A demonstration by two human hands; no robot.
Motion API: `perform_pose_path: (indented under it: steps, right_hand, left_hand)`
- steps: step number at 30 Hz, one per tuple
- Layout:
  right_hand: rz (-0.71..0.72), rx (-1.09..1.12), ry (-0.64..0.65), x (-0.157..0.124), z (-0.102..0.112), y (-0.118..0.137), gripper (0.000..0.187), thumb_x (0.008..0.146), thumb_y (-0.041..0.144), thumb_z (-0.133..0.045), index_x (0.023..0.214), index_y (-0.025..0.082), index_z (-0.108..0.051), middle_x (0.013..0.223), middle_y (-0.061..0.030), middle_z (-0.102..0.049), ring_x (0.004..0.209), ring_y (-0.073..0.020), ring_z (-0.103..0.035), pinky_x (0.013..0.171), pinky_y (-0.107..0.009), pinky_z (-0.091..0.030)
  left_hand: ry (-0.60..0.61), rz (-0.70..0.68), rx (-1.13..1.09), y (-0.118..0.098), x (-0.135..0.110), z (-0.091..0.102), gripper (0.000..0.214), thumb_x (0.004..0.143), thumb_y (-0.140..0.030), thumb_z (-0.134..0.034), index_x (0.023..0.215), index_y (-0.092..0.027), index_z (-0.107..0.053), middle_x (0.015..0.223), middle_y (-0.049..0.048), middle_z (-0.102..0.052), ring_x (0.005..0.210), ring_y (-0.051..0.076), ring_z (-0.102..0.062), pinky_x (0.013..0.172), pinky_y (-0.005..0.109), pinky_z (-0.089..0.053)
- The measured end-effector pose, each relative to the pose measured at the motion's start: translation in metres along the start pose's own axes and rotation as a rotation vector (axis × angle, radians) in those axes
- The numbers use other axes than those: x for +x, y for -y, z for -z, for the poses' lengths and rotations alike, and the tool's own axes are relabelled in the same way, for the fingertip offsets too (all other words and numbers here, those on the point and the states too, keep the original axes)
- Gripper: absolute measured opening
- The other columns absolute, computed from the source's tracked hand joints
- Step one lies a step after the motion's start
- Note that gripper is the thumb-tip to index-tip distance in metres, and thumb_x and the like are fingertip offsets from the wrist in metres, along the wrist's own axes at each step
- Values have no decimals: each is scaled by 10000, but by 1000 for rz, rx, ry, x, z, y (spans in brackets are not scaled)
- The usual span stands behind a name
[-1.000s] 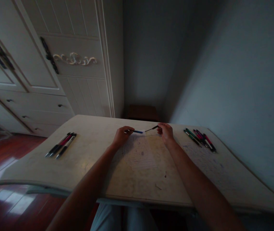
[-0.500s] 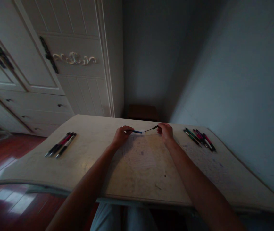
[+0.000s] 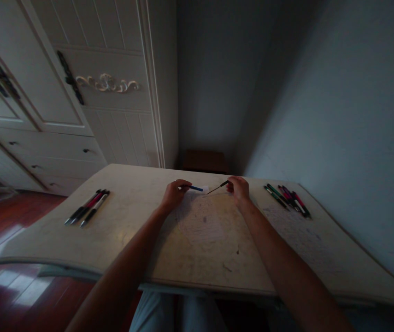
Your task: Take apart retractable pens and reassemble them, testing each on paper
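Observation:
Both my hands rest at the far middle of a pale, scuffed table. My left hand is closed round a blue pen barrel whose pale end points right. My right hand pinches a thin dark pen refill that slants down and left, its tip close to the barrel's open end. Whether the tip is inside the barrel I cannot tell.
Three pens lie together at the table's left. Several pens, green, red and pink, lie in a bunch at the right. A white wardrobe stands behind on the left, a grey wall on the right.
The refill tip in my right hand has dipped slightly and come nearer the barrel's end. My hands otherwise stay where they were.

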State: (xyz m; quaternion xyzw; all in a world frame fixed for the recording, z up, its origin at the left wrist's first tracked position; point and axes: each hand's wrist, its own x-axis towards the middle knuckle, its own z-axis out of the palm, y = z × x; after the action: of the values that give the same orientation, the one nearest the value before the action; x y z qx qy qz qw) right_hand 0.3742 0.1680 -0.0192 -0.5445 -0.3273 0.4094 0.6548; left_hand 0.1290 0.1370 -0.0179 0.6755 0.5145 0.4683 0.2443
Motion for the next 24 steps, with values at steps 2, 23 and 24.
perform_pose_path:
  steps: [2,23,24]
  right_hand:
    - [-1,-1,-7,-1,-1,1,73,611,200,-649,647,185,-588,494,38,-570,436,-103,-542,387,-192,-437]
    - [188,-254,21,3,4,-3,219,644,306,-602,819,174,-605,597,26,-601,524,-137,-595,450,-213,-436]
    - [256,-313,36,3,4,-4,238,662,321,-586,851,176,-604,621,19,-613,548,-148,-604,475,-228,-447]
  left_hand:
    - [0,-3,7,0,0,0,185,763,-114,-603,852,-207,-736,906,50,-736,846,190,-674,840,324,-512]
    - [134,-190,275,5,-5,1,153,776,-171,-635,867,-229,-744,918,42,-725,918,208,-643,876,325,-481]
    - [134,-200,272,5,-6,1,154,774,-169,-639,866,-230,-745,916,42,-723,919,207,-642,879,326,-481]
